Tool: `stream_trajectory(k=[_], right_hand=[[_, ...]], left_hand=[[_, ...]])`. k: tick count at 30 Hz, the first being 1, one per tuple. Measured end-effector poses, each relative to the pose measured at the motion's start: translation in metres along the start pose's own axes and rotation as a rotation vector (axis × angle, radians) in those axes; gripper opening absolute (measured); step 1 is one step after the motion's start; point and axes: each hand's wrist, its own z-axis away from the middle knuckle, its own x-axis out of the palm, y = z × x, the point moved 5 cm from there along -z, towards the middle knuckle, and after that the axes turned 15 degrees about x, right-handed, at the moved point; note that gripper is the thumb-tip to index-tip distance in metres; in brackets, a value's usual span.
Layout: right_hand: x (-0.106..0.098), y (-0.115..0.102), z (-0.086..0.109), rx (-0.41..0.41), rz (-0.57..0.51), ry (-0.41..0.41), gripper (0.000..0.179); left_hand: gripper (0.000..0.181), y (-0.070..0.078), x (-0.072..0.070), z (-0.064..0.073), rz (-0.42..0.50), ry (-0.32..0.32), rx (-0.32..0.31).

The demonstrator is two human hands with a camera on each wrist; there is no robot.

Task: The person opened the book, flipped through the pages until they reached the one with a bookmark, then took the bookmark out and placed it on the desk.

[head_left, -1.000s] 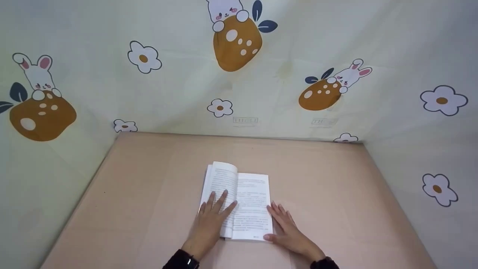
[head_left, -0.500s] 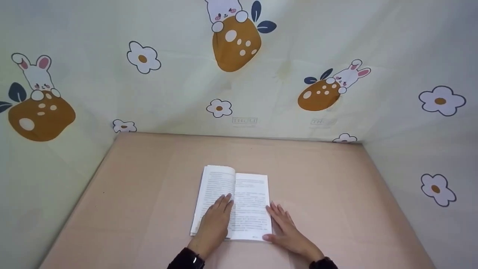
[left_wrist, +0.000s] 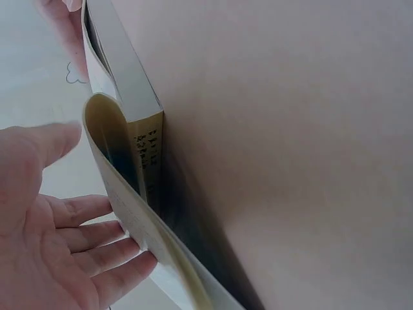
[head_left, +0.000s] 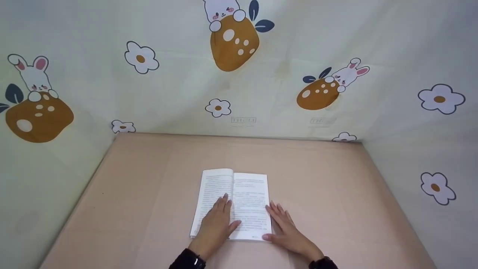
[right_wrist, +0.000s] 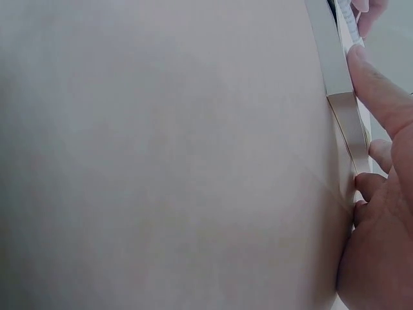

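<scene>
1 open book (head_left: 252,207), lower centre of head frame, on pinkish table (head_left: 149,186). 2 hands: left hand (head_left: 215,223), fingers extended, touching left page; right hand (head_left: 288,231), fingers straight along right edge, thumb at lower corner. Wall (head_left: 179,86): 3 rabbits (head_left: 35,79), 6 flowers (head_left: 218,108).

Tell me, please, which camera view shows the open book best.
The head view: both pages of the open book face the camera, partly covered by the left hand. The left wrist view shows it edge-on; the right wrist view, only narrow edges.
</scene>
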Motion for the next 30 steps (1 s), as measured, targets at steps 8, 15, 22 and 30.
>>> stream_trajectory(k=[8,15,22,30], right_hand=[[-0.001,0.002,-0.001,-0.007,-0.003,-0.008,0.079],[-0.002,0.003,0.0,-0.011,-0.011,-0.004,0.079],[-0.001,0.001,0.0,0.0,-0.002,0.028,0.079],[0.002,0.002,0.0,0.056,0.021,0.045,0.092]], left_hand=[[0.088,0.001,0.006,0.0,0.018,-0.04,-0.001],[0.092,0.005,0.013,0.001,-0.013,-0.047,0.018],[0.081,0.012,0.012,0.002,-0.069,-0.051,0.067],[0.082,0.011,0.007,0.002,-0.055,-0.082,0.088]])
